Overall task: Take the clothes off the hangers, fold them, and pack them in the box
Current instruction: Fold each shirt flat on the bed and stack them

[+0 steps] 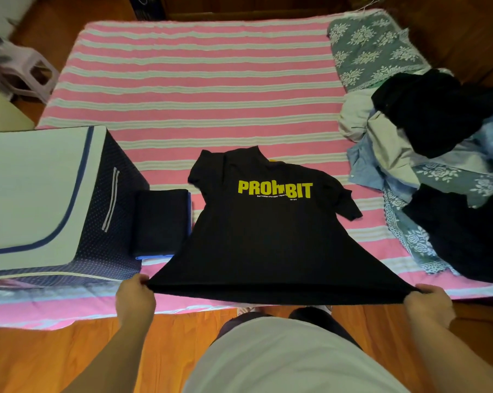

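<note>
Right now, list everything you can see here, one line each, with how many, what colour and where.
T-shirt: one, black with yellow PROHIBIT print, spread on the bed, hem held up at the near edge.
Storage box: one, navy with white dots and a pale lid, on the bed's left side.
Folded clothes: one small stack, dark on top with blue beneath, beside the box.
Unfolded clothes pile: one heap, black, beige and light blue, on the bed's right side.
Bed sheet: one, pink and white stripes, covering the bed.
Floral cloth: grey-blue with white flowers, far right corner and under the pile.
Stool: one, pale plastic, on the floor at left.
Floor: orange-brown wood.
Left hand: grips the hem's left corner.
Right hand: grips the hem's right corner.
</note>
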